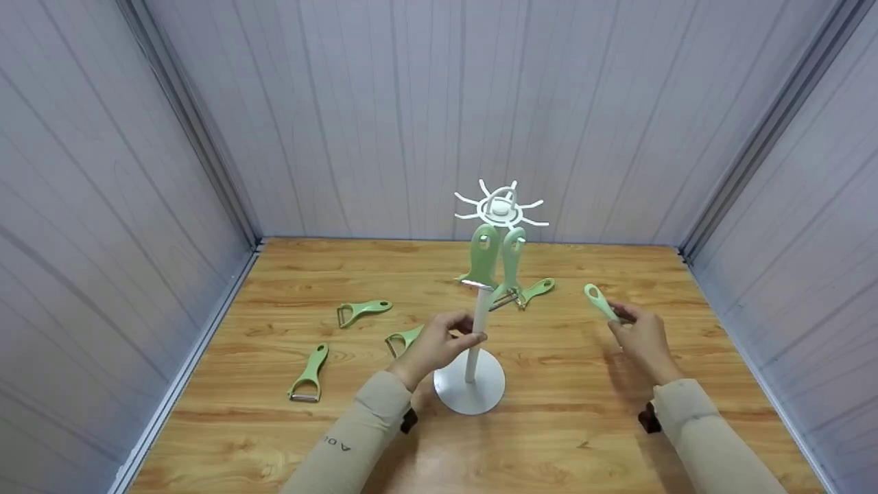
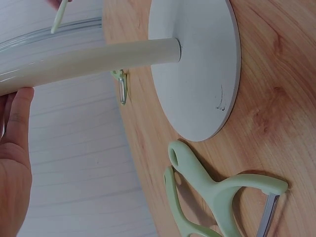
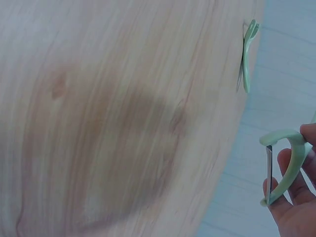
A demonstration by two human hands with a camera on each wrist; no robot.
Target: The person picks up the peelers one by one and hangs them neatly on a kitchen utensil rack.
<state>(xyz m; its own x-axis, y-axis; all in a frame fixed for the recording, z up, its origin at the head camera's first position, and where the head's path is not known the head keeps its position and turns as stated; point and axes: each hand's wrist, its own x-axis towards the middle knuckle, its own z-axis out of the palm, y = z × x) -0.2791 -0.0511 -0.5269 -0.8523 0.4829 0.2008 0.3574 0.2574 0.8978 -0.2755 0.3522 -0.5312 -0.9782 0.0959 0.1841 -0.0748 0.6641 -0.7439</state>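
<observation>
Green peelers (image 1: pixel 484 264), seemingly two, up on the white stand (image 1: pixel 481 309).

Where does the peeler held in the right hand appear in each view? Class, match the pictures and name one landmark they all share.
Head: the peeler is right of centre, sticking up and leftward from the right hand.
Left wrist: the peeler is near the top-left corner, only partly visible.
Right wrist: the peeler is at the lower right.
Shared landmark: the wood-grained table.
</observation>
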